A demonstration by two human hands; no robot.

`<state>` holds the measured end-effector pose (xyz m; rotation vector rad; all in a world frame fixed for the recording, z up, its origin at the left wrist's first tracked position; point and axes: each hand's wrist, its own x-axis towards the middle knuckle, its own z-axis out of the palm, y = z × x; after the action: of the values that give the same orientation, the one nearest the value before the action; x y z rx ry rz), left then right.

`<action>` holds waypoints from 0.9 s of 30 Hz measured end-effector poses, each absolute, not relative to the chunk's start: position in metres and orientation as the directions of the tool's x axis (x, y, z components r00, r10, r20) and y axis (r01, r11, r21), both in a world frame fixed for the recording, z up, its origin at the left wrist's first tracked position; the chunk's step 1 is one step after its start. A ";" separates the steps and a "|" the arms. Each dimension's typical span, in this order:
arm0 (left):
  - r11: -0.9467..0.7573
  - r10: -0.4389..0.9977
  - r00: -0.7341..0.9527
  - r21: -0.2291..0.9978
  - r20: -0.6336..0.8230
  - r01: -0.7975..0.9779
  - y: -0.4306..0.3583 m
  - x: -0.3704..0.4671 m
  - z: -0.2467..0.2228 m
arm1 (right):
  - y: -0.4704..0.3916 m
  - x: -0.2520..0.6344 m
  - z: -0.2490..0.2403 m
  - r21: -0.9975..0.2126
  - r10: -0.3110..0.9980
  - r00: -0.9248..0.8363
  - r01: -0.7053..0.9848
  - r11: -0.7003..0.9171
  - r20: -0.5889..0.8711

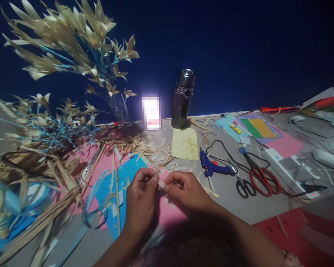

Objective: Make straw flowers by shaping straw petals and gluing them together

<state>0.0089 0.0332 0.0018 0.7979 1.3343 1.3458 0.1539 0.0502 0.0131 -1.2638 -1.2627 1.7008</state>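
Note:
My left hand (141, 198) and my right hand (187, 191) meet low in the middle of the view. Between their pinched fingertips is a small pale strip (161, 184), perhaps dried husk; its exact kind is too small to make out. Pink paper (169, 213) lies beneath the hands, and a blue sheet (108, 196) with husk scraps is beside my left hand. To the right of my right hand rests a blue glue gun (207, 163) with its cord. Beyond it are black-handled scissors (246, 188) and larger red-handled scissors (264, 180).
A dark thermos (183, 102) stands at the back behind a yellow pad (185, 145). Husk flowers on blue stems (100, 55) rise at the left, above dried husks (58, 200) and light blue ribbon (86, 211). A white power strip (281, 167) and cables lie right. A bright light (151, 111) glows behind.

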 end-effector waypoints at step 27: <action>0.272 0.903 -0.105 0.746 -0.415 -0.607 0.027 0.013 -0.001 | 0.043 0.137 -0.019 -0.945 0.971 -0.095 -0.226 -0.236 -0.220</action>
<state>0.0130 0.0269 -0.0014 0.3635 1.0523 1.3214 0.1368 0.0432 -0.0186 -1.1586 -0.9593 1.5316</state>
